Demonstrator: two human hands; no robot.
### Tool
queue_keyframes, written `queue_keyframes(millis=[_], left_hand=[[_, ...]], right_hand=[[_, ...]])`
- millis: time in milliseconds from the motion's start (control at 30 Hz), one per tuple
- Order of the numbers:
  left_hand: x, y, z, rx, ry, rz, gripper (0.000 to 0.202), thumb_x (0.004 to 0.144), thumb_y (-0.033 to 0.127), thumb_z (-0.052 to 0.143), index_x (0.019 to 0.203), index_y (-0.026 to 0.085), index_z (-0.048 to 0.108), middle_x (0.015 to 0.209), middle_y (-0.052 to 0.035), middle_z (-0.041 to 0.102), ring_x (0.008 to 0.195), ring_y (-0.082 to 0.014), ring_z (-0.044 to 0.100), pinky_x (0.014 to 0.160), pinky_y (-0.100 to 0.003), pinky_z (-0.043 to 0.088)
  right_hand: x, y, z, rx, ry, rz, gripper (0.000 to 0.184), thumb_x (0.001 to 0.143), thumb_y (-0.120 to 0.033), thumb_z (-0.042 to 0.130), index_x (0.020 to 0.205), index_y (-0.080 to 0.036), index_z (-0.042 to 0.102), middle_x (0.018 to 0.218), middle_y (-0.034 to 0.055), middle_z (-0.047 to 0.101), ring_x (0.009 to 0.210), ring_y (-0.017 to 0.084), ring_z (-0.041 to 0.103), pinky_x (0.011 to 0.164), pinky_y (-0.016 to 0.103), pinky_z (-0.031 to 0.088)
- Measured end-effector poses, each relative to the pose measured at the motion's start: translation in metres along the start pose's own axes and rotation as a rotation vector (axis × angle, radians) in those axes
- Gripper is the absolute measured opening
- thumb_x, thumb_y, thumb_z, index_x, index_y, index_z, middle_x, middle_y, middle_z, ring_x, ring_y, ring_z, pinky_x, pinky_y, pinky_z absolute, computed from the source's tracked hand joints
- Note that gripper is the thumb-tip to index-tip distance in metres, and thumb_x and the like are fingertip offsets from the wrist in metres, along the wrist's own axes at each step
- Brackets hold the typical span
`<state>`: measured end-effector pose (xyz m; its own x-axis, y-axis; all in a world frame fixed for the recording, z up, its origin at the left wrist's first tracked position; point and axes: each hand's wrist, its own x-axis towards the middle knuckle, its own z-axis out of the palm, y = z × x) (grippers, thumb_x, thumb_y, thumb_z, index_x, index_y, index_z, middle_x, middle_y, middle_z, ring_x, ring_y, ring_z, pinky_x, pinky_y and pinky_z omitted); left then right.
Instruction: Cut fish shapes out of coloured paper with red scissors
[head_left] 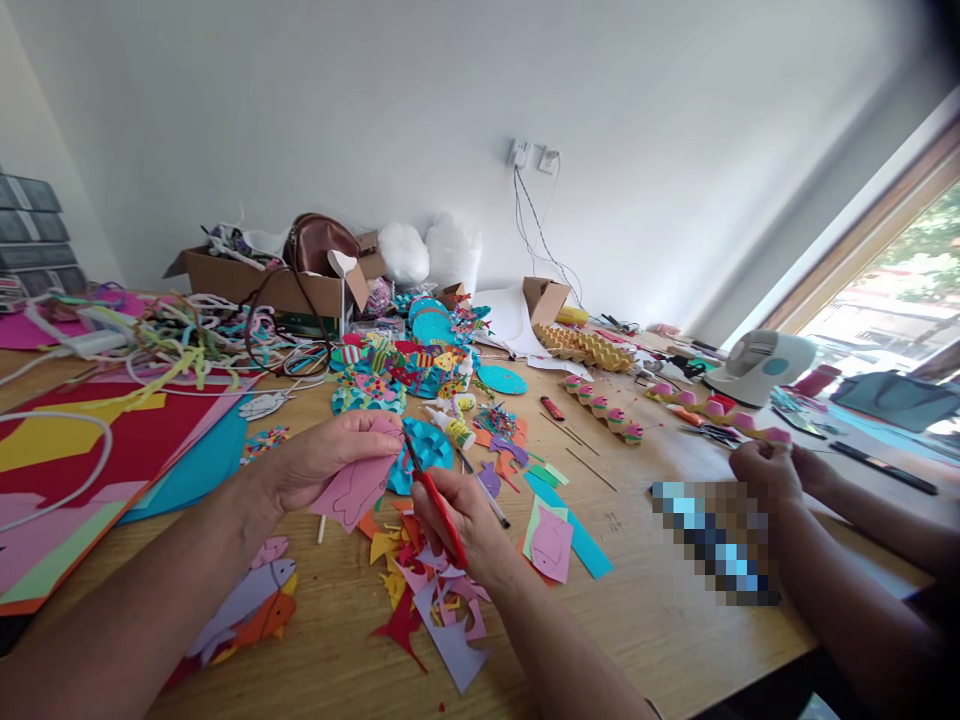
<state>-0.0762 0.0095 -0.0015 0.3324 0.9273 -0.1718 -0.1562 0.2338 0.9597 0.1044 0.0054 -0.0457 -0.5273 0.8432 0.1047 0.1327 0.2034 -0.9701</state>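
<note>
My left hand [319, 462] pinches a piece of pink paper [351, 494] with a fish outline drawn on it. Red-handled scissors [442, 515] are gripped in my right hand [472, 520], their blades close to the paper's right edge; whether they touch it I cannot tell. Under my hands lies a heap of coloured paper scraps [446, 640]. Several cut-out paper fish [259, 600] rest below my left forearm. To the right, another pink paper with a drawn fish [551, 543] lies on green and blue strips.
A co-worker's hands [772, 470] hold a painted egg-carton strip [720, 412] at the right. Coloured paper sheets [82, 470] cover the left side. Glue bottles [456, 430], wooden sticks [589, 467] and egg cartons [585, 348] stand or lie further back, near a cardboard box [247, 283].
</note>
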Motion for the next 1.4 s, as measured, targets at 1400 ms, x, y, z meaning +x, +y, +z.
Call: queue_keyframes(millis=[1400], left_hand=[[-0.003,0.024,-0.02,0.117,0.31,0.278,0.014,0.062,0.026,0.076,0.063,0.018,0.064,0.055,0.0037,0.055,0.046,-0.0087,0.048,0.043,-0.018,0.036]], right_hand=[[0.101,0.011,-0.028,-1.096,-0.014,-0.034,0.034,0.076,-0.015,0.059,0.109,-0.021,0.057,0.098,0.0067,0.067,0.085,0.022,0.06,0.06,0.025,0.034]])
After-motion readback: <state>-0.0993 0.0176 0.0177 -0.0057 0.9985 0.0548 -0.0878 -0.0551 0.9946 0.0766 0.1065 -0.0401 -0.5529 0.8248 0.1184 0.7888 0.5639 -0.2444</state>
